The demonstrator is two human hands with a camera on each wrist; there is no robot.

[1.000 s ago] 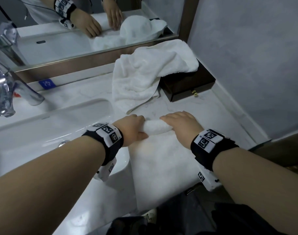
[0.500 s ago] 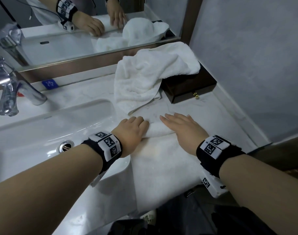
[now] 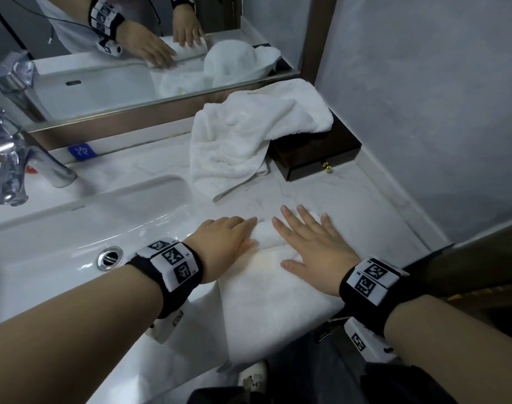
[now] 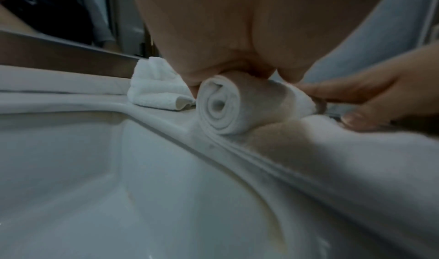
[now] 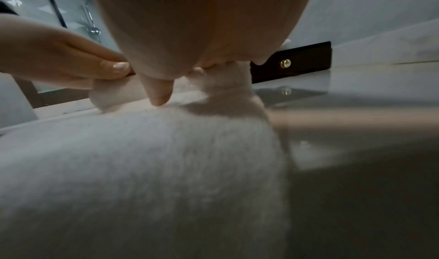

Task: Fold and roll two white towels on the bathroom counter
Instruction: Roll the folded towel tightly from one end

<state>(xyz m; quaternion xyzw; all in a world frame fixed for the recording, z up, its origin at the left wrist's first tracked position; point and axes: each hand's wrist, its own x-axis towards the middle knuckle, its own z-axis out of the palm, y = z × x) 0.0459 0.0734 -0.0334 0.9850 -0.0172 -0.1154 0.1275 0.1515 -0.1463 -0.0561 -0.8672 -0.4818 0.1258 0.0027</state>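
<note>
At lower centre of the head view, the left hand (image 3: 225, 243) and right hand (image 3: 313, 246) lie flat, fingers straight, on the rolled end (image 4: 223, 105) of the folded towel (image 3: 266, 304), whose free length trails toward the bottom edge. Pressing evenly with both palms should keep the spiral tight and its ends flush. The second towel (image 3: 249, 135), unfolded, drapes over the dark box (image 3: 321, 158) at upper centre.

Right of the sink (image 3: 74, 228), the folded towel (image 3: 272, 301) lies on the counter (image 3: 351, 199) before the crumpled towel (image 3: 243, 141), which drapes over the box (image 3: 321, 156).
</note>
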